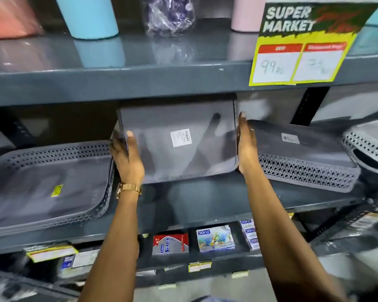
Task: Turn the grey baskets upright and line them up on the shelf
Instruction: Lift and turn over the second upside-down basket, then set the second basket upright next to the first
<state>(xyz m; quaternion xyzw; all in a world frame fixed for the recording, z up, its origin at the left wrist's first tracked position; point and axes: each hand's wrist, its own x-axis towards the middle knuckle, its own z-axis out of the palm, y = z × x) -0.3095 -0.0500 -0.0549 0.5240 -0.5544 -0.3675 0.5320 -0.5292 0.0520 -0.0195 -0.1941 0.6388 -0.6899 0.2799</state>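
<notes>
A grey basket (pixel 179 118) is tipped on its side on the middle shelf (pixel 205 199), its flat bottom with a white label facing me. My left hand (pixel 127 155) grips its left edge and my right hand (pixel 247 144) presses flat on its right edge. To the left lies an upright stack of grey baskets (pixel 46 184) with a yellow sticker inside. To the right an upside-down grey basket (pixel 303 153) rests tilted, touching my right hand. Another grey basket (pixel 369 144) lies tilted at the far right edge.
The upper shelf board (pixel 118 83) hangs just above the held basket, carrying blue and pink tumblers and a yellow price sign (pixel 297 59). A black upright post (pixel 310 105) stands behind at the right. Below are small boxed goods (pixel 214 238) and price tags.
</notes>
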